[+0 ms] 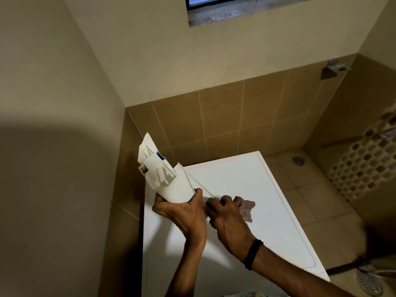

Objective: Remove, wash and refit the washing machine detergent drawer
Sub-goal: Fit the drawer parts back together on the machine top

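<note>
The white detergent drawer point(164, 174) is out of the machine and held up on end above the washing machine's white top point(257, 189); a small blue part shows near its upper end. My left hand point(184, 213) grips the drawer's lower end from below. My right hand point(227, 217), with a black band at the wrist, holds a crumpled pinkish cloth point(246, 209) right beside the drawer's lower end, just over the machine top.
The machine stands in a corner of brown wall tiles point(225, 116). To the right lies tiled floor with a round drain point(297, 160), a patterned mosaic wall point(364, 163) and a metal grate point(369, 281). A small window point(235, 7) sits high up.
</note>
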